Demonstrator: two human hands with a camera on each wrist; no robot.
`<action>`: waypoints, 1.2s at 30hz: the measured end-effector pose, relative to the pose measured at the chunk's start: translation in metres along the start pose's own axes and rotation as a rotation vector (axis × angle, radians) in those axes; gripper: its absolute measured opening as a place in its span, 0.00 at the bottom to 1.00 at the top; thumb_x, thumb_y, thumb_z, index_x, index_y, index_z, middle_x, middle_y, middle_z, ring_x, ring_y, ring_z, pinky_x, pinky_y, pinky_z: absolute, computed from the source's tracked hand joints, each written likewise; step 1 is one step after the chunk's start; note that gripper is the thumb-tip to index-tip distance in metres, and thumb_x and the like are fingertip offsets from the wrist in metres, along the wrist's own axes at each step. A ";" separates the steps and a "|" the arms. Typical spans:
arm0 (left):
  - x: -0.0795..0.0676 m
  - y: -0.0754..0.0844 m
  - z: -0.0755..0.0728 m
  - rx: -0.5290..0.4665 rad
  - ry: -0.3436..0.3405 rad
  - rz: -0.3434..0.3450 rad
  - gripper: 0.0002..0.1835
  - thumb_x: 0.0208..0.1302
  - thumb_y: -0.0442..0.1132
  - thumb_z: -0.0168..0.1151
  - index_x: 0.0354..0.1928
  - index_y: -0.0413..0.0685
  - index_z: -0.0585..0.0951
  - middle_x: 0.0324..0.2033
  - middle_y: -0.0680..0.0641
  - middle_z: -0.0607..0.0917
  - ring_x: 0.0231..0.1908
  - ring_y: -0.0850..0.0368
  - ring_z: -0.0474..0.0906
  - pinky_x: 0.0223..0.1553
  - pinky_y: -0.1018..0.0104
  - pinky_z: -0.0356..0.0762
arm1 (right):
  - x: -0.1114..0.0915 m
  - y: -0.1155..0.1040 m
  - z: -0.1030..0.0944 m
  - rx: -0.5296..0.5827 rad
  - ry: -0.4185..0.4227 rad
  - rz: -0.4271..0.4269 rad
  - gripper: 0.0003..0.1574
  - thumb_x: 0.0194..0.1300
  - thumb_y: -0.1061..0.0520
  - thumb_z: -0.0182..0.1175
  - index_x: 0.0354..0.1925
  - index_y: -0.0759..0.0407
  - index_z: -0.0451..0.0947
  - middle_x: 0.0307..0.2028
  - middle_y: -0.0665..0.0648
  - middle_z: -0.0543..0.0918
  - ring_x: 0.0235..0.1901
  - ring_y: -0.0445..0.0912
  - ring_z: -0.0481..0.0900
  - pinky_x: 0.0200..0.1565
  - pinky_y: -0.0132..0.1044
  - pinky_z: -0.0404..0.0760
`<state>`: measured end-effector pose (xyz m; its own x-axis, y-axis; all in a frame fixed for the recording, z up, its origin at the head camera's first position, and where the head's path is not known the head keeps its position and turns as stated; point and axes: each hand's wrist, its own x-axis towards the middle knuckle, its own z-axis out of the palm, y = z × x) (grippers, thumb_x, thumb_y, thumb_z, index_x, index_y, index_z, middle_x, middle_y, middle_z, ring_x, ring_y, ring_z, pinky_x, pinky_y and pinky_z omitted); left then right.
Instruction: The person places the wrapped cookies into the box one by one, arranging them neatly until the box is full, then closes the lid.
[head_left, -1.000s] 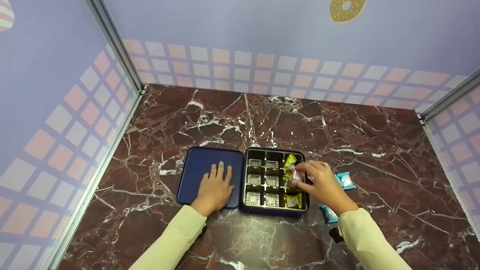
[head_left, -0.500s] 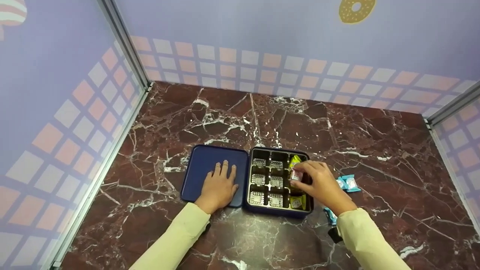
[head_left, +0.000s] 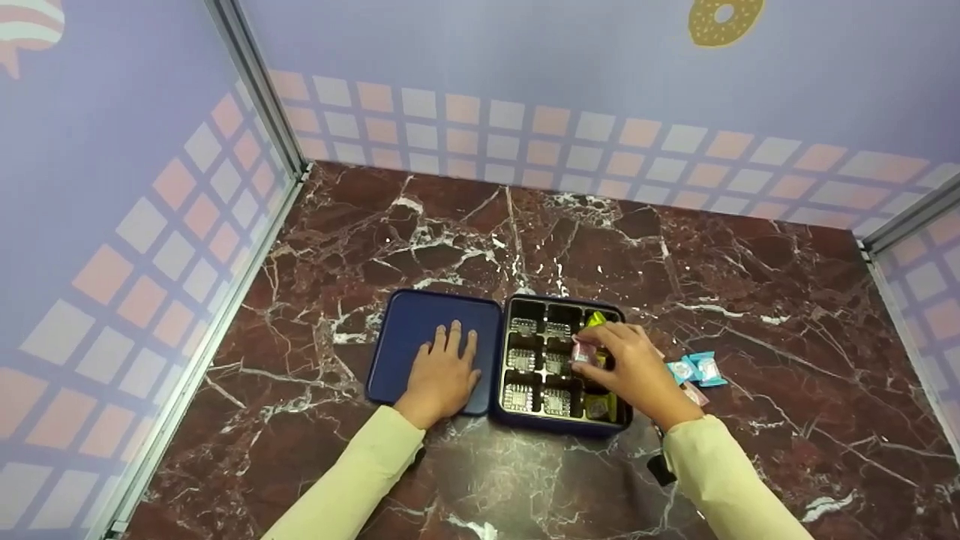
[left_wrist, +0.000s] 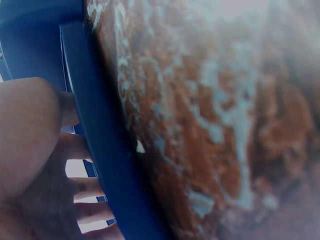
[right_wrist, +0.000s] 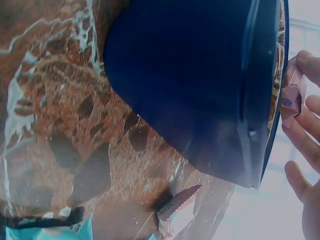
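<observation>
My left hand (head_left: 442, 375) rests with straight, spread fingers on a dark blue lid (head_left: 397, 337). In the left wrist view, the lid's edge (left_wrist: 95, 125) shows beside the palm. To the right of the lid stands an uncovered blue tin (head_left: 555, 424) with a black compartment tray (head_left: 544, 373) inside. My right hand (head_left: 637, 371) pinches a pink-wrapped candy (head_left: 583, 351) between thumb and fingers, over the tray's middle row, near the middle column. Yellow-green candies (head_left: 600, 406) lie in the right column, partly hidden by the hand. The right wrist view shows the pinched candy (right_wrist: 291, 97) beyond the tin's rim.
Blue-wrapped candies (head_left: 707, 369) and a pink one (head_left: 695, 394) lie on the dark red marbled table (head_left: 465, 232), right of the tin. Patterned panels (head_left: 525, 67) bound the table at the back and both sides. The left and middle columns show bare compartments.
My right hand has moved left with the pink candy, from the right column toward the middle one. The left hand stays on the lid. The head view has shifted slightly.
</observation>
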<state>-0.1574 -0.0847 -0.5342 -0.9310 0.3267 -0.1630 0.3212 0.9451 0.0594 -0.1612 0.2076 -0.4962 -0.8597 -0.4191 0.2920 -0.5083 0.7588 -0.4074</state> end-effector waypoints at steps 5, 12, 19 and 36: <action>-0.001 0.001 0.001 0.006 -0.003 0.002 0.34 0.73 0.56 0.46 0.75 0.49 0.57 0.73 0.37 0.58 0.71 0.38 0.57 0.64 0.44 0.65 | 0.000 -0.003 0.001 -0.011 -0.008 0.008 0.26 0.54 0.45 0.72 0.49 0.53 0.81 0.43 0.50 0.83 0.47 0.50 0.78 0.57 0.49 0.74; 0.000 0.001 0.003 0.011 0.015 0.002 0.35 0.72 0.57 0.48 0.75 0.50 0.58 0.73 0.37 0.59 0.71 0.38 0.57 0.63 0.45 0.66 | 0.003 -0.004 0.005 0.004 0.030 -0.059 0.25 0.52 0.47 0.73 0.47 0.57 0.81 0.44 0.54 0.83 0.43 0.47 0.80 0.57 0.47 0.71; 0.000 0.000 0.003 0.008 0.014 -0.001 0.35 0.72 0.57 0.48 0.75 0.50 0.58 0.73 0.37 0.59 0.71 0.38 0.57 0.63 0.44 0.66 | 0.002 -0.008 0.008 0.047 0.005 -0.022 0.26 0.53 0.48 0.72 0.49 0.56 0.81 0.46 0.54 0.83 0.44 0.46 0.80 0.56 0.47 0.74; 0.002 0.000 0.005 -0.001 0.012 0.003 0.35 0.72 0.57 0.48 0.75 0.50 0.58 0.73 0.37 0.58 0.72 0.38 0.57 0.64 0.44 0.65 | 0.004 -0.012 0.013 0.005 -0.006 -0.007 0.26 0.53 0.47 0.72 0.50 0.52 0.81 0.47 0.52 0.83 0.48 0.48 0.79 0.55 0.46 0.74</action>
<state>-0.1584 -0.0845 -0.5392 -0.9319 0.3298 -0.1507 0.3242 0.9440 0.0610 -0.1596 0.1902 -0.5018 -0.8562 -0.4274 0.2902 -0.5148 0.7530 -0.4099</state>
